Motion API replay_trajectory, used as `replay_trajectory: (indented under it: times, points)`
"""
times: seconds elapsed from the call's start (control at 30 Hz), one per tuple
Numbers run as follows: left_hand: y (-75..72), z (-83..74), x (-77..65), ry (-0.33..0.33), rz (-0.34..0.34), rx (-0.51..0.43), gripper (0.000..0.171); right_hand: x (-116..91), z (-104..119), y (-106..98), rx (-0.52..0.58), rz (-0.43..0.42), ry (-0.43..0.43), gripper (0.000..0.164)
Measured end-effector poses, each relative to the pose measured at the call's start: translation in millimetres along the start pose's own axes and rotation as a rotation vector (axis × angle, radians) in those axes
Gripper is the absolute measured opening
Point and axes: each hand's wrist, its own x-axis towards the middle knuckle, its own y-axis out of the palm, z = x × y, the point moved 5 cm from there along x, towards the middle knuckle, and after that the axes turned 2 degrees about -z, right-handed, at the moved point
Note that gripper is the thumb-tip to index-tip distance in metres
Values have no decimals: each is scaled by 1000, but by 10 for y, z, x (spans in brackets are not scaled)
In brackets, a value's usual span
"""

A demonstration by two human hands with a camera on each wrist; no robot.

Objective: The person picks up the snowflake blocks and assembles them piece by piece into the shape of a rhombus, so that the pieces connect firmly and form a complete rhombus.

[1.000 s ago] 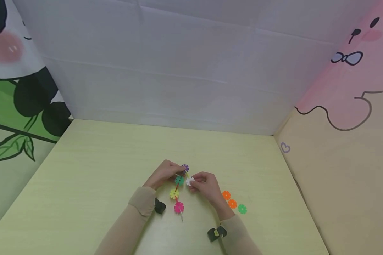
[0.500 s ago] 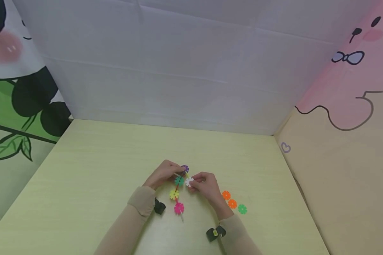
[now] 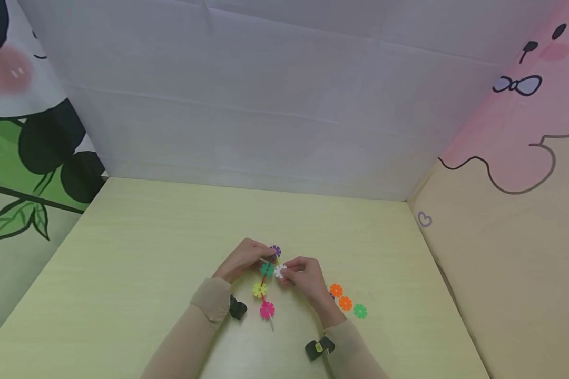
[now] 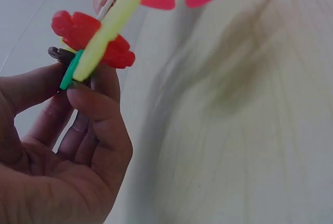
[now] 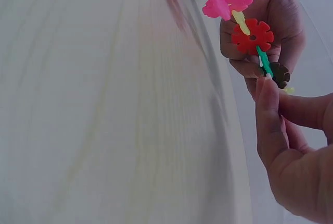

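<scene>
A chain of slotted snowflake discs hangs between the hands. In the head view it shows a purple disc [image 3: 275, 251], a green disc [image 3: 267, 269], a yellow disc [image 3: 260, 290] and a pink disc [image 3: 267, 310], with other discs edge-on between them. The left hand [image 3: 244, 256] pinches the chain near its top. Its thumb and finger meet at an edge-on green disc [image 4: 72, 70], beside a red disc [image 4: 117, 52]. The right hand [image 3: 308, 279] pinches a white disc [image 3: 280, 271] by its edge, close beside the green one. Fingers partly cover the joints.
Two orange discs [image 3: 345, 303] and a light green disc [image 3: 360, 311] lie on the table [image 3: 170, 237] to the right of the right forearm. A blue edge peeks out behind that wrist. A white sheet [image 3: 265, 105] stands behind, with printed panels at both sides.
Both hands keep their grips. The right hand and the white disc have shifted very slightly left and nearer. A blue disc edge has come into view beside the right wrist.
</scene>
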Motion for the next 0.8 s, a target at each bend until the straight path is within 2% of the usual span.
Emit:
replay_trajectory:
  times: [0.23, 0.6, 0.8]
  points:
    - [-8, -50, -53, 11, -8, 0, 26, -46, 67, 18, 30, -23, -18, 14]
    - [6, -82, -87, 2, -20, -25, 24, -74, 89, 18, 36, -55, 12, 14]
    - [23, -110, -103, 2, -24, 4, 23, -69, 114, 8, 49, -53, -3, 14]
